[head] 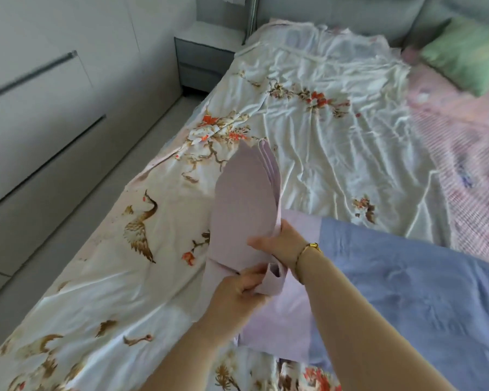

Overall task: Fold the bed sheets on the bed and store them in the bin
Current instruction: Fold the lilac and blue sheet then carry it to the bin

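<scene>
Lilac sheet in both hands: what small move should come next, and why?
Probably lay the lilac sheet down on the bed and square its edges: the left hand and right hand pinch only its near end, its far layers fan apart in the air, and no bin is in view.

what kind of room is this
Most likely a home bedroom: a bed spread with a crane-print sheet, a green pillow near the headboard, and a nightstand beside it.
</scene>
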